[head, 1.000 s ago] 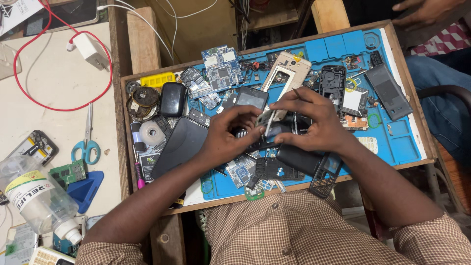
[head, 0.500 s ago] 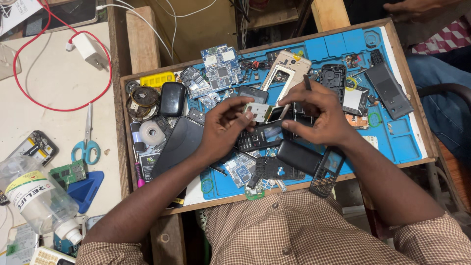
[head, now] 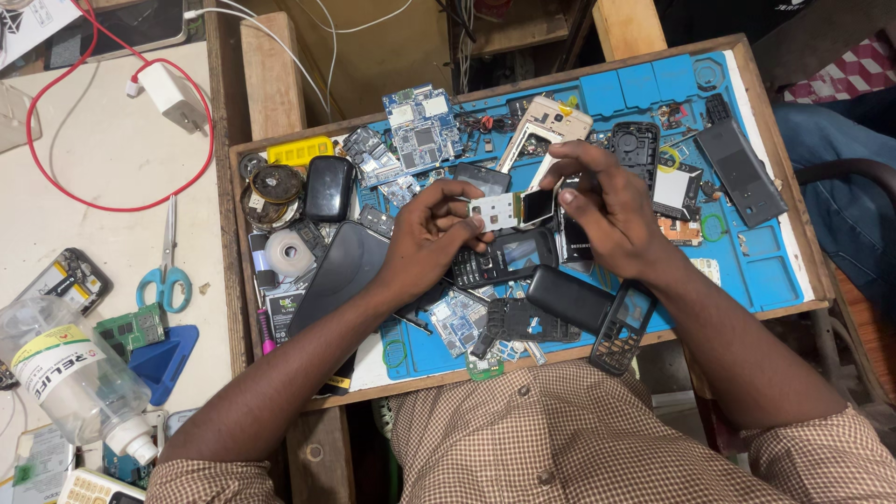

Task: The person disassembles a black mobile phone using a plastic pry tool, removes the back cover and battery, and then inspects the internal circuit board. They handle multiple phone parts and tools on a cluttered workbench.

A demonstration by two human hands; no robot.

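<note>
Hands meet mid-bench. Your left hand (head: pixel 425 245) pinches a small phone board (head: pixel 509 210); your right hand (head: pixel 607 219) grips its dark screen end above a black keypad phone (head: pixel 499 259).

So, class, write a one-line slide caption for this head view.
Left hand and right hand hold a small phone part above a blue mat strewn with phone pieces.

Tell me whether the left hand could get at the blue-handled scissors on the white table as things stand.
Probably yes, but not freely: the left hand is holding a small white phone circuit board together with the right hand. The blue-handled scissors lie uncovered on the white table, beyond the wooden tray's rim.
</note>
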